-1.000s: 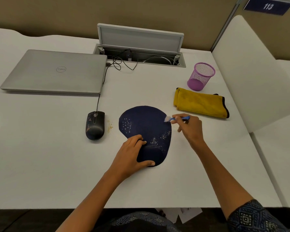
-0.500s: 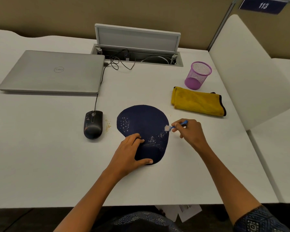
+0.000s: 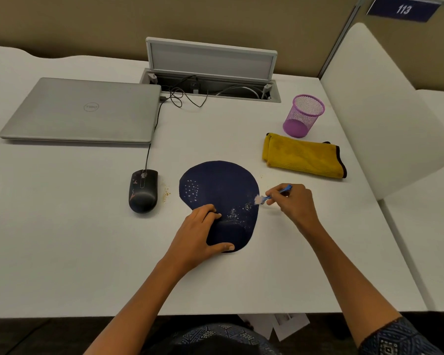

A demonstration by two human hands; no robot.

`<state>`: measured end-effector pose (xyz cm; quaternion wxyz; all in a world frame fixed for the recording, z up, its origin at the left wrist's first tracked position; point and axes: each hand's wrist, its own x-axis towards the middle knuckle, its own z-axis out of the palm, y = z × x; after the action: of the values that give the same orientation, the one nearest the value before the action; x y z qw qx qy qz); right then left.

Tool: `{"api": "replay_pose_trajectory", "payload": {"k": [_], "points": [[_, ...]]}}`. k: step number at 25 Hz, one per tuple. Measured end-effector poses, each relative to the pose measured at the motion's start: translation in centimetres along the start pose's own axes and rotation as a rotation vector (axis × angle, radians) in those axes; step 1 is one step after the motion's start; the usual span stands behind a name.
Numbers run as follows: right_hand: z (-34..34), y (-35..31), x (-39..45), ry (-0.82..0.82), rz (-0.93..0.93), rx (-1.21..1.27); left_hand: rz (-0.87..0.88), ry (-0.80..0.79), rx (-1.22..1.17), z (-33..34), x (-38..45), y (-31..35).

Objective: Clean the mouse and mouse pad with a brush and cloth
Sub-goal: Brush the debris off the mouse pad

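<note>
Navy mouse pad (image 3: 223,190) at frame centre, pinned by the left hand (image 3: 199,235) with fingers spread flat.
Right hand (image 3: 294,204) pinches a blue brush (image 3: 272,197) at the pad's right edge; black mouse (image 3: 142,190) left, yellow cloth (image 3: 303,156) upper right on the counter (image 3: 62,239).

1. Pad (image 3: 219,190) lies mid-bench (image 3: 62,252); mouse (image 3: 142,190) just left of it, apart.
2. Laptop (image 3: 87,111) sits behind the mouse, far left.
3. Cloth (image 3: 303,156) lies right of and behind the pad; cup (image 3: 303,115) just behind the cloth.
4. Cable tray (image 3: 210,85) is at the bench's rear, centre.
5. Brush (image 3: 269,197) is at the pad's right edge.
</note>
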<state>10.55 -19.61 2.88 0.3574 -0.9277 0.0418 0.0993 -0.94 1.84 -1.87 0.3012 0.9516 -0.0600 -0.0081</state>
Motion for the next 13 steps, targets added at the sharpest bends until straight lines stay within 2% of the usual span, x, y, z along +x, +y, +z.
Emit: {"api": "replay_pose_trajectory", "payload": {"k": [2,4,7,13], "points": [[-0.2,0.0,0.2,0.048,0.019,-0.012,-0.001,0.002,-0.002,0.0,-0.1,-0.1],[0.0,-0.8,0.1,0.062,-0.053,0.063,0.003,0.001,0.002,0.0,-0.1,-0.1],[1.0,-1.8,-0.4,-0.018,-0.152,0.091,0.008,-0.001,0.003,0.0,-0.1,-0.1],[0.2,0.0,-0.7,-0.002,-0.034,-0.08,0.002,0.007,-0.001,0.1,0.0,-0.1]]}}
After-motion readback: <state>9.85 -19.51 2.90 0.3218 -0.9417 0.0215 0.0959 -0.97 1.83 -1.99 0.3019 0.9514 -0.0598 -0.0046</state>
